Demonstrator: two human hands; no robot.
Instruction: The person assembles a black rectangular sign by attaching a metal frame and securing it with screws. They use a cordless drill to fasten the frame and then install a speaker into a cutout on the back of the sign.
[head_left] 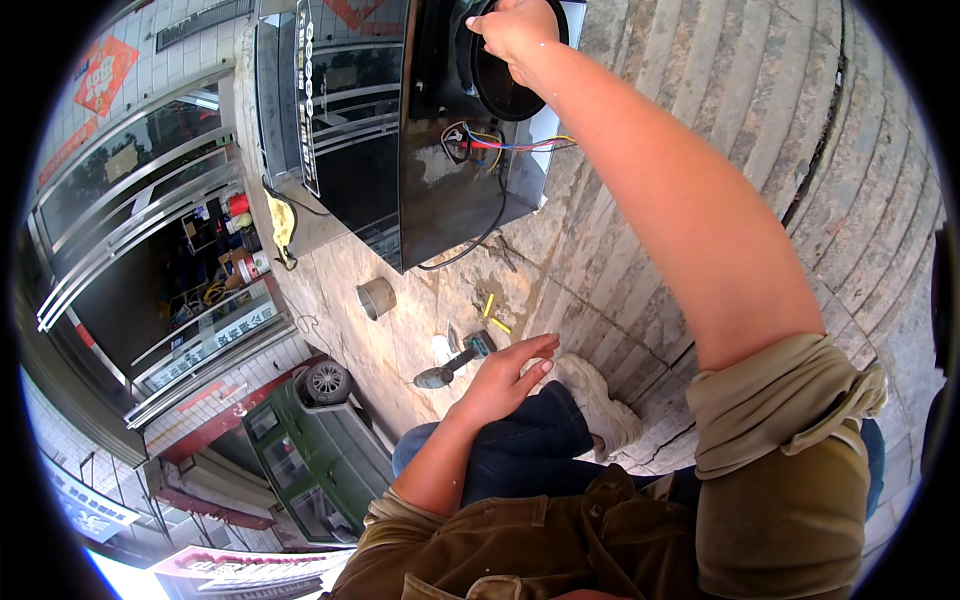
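A large dark metal appliance (455, 200) with a glossy black front, which looks like a range hood, stands before me. My right hand (520, 35) reaches over the round black opening (500, 95) in its open side. The fingers there are curled, and what they hold, if anything, is hidden. Below the opening, coloured wires (485, 143) come out by a red part, and a black cable hangs toward the ground. My left hand (505, 380) hovers near my knee, fingers apart and holding nothing. Beside it on the paving lies a cordless drill (445, 372).
A metal cup (376, 298) stands beyond the drill, near yellow sticks (500, 325) and a small white item (443, 348). A yellow cloth-like thing (281, 222) lies left of the appliance. Farther left are a shopfront and a green vehicle (310, 450). Ridged stone paving (720, 70) spreads to the right.
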